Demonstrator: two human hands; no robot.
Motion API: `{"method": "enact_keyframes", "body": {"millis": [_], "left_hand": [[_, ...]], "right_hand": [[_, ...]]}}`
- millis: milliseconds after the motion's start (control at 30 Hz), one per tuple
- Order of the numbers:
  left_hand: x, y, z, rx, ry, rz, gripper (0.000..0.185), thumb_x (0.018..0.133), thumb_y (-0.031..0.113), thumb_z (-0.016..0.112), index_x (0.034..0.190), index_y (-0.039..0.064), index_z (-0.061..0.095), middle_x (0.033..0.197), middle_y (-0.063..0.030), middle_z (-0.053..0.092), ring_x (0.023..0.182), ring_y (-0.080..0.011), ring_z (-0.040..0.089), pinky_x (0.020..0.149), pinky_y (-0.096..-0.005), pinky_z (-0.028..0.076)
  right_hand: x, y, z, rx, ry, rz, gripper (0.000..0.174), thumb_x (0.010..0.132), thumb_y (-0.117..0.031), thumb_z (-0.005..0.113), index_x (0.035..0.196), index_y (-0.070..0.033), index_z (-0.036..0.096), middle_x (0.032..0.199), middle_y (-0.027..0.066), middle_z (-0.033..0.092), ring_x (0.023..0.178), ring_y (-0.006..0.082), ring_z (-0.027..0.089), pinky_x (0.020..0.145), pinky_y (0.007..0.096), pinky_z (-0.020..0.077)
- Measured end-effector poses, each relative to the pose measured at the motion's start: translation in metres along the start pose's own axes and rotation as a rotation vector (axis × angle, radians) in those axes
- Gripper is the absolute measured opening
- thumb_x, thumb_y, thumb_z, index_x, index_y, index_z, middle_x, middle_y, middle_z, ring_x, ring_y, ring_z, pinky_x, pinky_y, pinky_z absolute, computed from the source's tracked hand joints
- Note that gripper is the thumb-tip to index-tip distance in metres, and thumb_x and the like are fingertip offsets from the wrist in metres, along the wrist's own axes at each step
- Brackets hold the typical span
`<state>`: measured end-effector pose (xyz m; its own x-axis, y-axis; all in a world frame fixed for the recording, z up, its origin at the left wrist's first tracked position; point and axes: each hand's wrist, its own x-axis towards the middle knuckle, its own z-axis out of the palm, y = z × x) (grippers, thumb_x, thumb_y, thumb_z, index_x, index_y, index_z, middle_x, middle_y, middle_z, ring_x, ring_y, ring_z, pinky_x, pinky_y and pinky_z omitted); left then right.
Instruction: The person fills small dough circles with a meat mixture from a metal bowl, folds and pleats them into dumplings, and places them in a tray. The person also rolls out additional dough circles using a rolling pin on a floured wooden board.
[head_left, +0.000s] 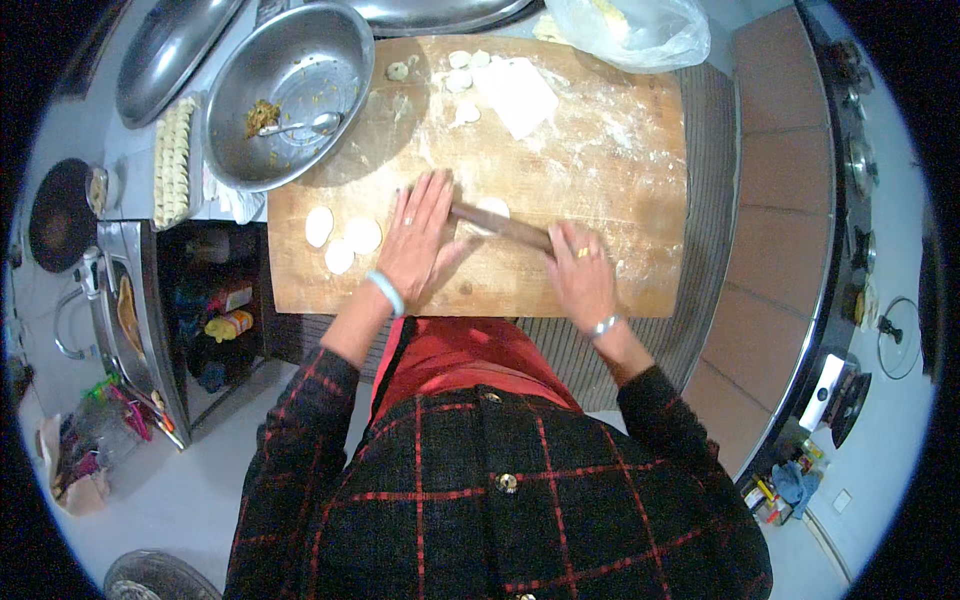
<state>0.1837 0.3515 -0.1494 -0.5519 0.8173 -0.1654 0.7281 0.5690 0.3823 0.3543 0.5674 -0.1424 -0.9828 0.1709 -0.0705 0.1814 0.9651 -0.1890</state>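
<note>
A wooden rolling pin (504, 225) lies across a round dough wrapper (493, 210) on the floured wooden board (637, 247). At its left end my left hand (421, 236) is laid with the fingers stretched out flat; whether the palm touches the pin is hard to tell. My right hand (581, 270) is curled over the pin's right end. Several flat dough rounds (363, 235) rest left of my left hand. Towards the board's far side are small dough pieces (459, 80) and a white square sheet (517, 97), dusted with flour around them.
A steel basin (225, 142) with some filling (262, 118) and a spoon (300, 125) overlaps the board's far left corner. Beyond it stands a tray of shaped dumplings (175, 165). A plastic bag (652, 34) lies at the far right corner. An open cabinet (217, 277) is at left.
</note>
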Motion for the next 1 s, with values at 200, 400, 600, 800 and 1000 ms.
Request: {"method": "enact_keyframes", "body": {"millis": [200, 400, 600, 800, 1000], "left_hand": [[0.006, 0.012, 0.01, -0.482, 0.51, -0.24, 0.053, 0.098, 0.022, 0.055, 0.141, -0.004, 0.042, 0.143, -0.0252, 0.043, 0.135, -0.0414, 0.039, 0.115, -0.0466, 0.029], [-0.015, 0.039, 0.045, -0.549, 0.563, -0.15, 0.04, 0.091, 0.006, 0.061, 0.129, -0.004, 0.052, 0.124, -0.0197, 0.051, 0.117, -0.0315, 0.053, 0.098, -0.0381, 0.048], [0.035, 0.023, 0.046, -0.437, 0.561, -0.192, 0.043, 0.085, 0.002, 0.063, 0.126, -0.006, 0.052, 0.127, -0.0242, 0.051, 0.12, -0.0401, 0.047, 0.105, -0.0453, 0.039], [0.015, 0.029, 0.052, -0.164, 0.399, 0.044, 0.055, 0.086, 0.013, 0.066, 0.135, -0.006, 0.048, 0.144, -0.024, 0.043, 0.136, -0.0397, 0.039, 0.115, -0.0478, 0.032], [-0.014, 0.025, 0.043, -0.301, 0.277, 0.057, 0.059, 0.094, 0.014, 0.059, 0.146, -0.003, 0.037, 0.158, -0.0211, 0.032, 0.146, -0.0379, 0.03, 0.121, -0.0473, 0.024]], "right_hand": [[0.02, 0.02, 0.001, 0.542, 0.134, 0.125, 0.03, 0.089, -0.021, 0.071, 0.112, -0.002, 0.068, 0.095, 0.0132, 0.066, 0.081, 0.0275, 0.064, 0.071, 0.0373, 0.0513], [0.013, 0.011, 0.003, 0.716, 0.143, 0.24, 0.03, 0.09, -0.021, 0.071, 0.112, 0.0, 0.067, 0.09, 0.014, 0.066, 0.078, 0.0267, 0.064, 0.07, 0.0366, 0.0503], [0.026, 0.007, -0.004, 0.705, 0.169, 0.275, 0.03, 0.09, -0.019, 0.071, 0.113, -0.001, 0.066, 0.09, 0.0157, 0.067, 0.079, 0.0303, 0.066, 0.068, 0.0384, 0.051], [0.021, 0.014, -0.005, 0.586, 0.291, 0.185, 0.029, 0.088, -0.017, 0.072, 0.111, -0.001, 0.066, 0.092, 0.0155, 0.065, 0.082, 0.032, 0.065, 0.069, 0.039, 0.0512], [0.022, 0.018, 0.002, 0.32, 0.256, -0.007, 0.033, 0.084, -0.018, 0.075, 0.112, -0.002, 0.066, 0.099, 0.0146, 0.064, 0.088, 0.0344, 0.063, 0.073, 0.0415, 0.0532]]}}
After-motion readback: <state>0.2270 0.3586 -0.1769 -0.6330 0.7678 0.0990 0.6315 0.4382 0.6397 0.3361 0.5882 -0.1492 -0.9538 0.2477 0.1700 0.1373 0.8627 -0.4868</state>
